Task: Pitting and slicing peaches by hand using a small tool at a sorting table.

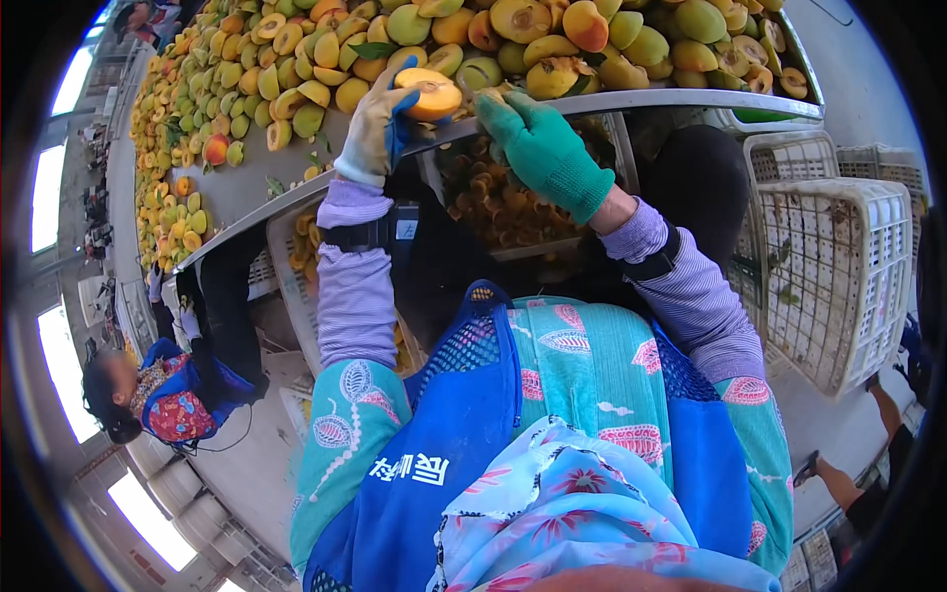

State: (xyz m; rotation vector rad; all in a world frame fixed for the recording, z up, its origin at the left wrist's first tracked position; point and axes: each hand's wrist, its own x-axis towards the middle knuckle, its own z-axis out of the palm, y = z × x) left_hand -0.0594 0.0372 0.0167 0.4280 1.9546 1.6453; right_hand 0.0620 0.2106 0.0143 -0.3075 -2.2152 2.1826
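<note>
My left hand [373,126], in a white glove with blue and yellowed palm, grips a halved yellow-orange peach [429,95] with its cut face up, above the near rim of the metal table [636,98]. Just right of it is my right hand [544,152] in a green knit glove, its fingers bent and pinched around something small and yellowish-brown that I cannot make out. Beyond both hands lie heaped whole and halved peaches [521,21], green to orange, with a few leaves.
Under the table edge stands a crate of brown-orange fruit pieces [496,196]. Another white crate [285,251] holds pieces at the left. White plastic crates [836,274] are stacked at the right. A co-worker [177,392] sits at the table's far left; another person's legs [836,481] show at the right.
</note>
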